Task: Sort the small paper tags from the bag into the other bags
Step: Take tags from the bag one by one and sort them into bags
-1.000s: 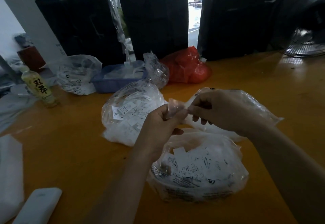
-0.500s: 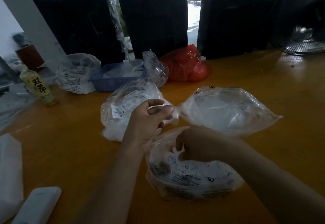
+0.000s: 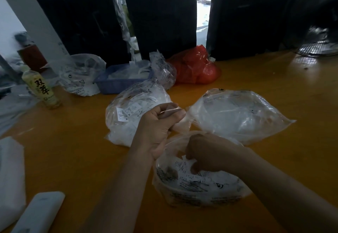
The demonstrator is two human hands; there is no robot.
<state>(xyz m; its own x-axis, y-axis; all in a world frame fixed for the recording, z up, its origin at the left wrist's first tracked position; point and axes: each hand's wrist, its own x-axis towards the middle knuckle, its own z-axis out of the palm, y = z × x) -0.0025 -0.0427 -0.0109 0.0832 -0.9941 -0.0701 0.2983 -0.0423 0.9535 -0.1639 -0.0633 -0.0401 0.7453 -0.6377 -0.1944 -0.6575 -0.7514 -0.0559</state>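
Inside near bag (image 3: 197,187) — right hand (image 3: 204,152).

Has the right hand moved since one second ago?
Yes. The right hand came down from beside the left hand into the nearest bag.

The scene is dim, with daylight entering only through a blown-out bright gap at the upper middle of the frame. Soft glare lies on the orange table (image 3: 274,79) at upper right and on the clear bags. Wide-angle bending curves the edges, and the lower corners look blurred.
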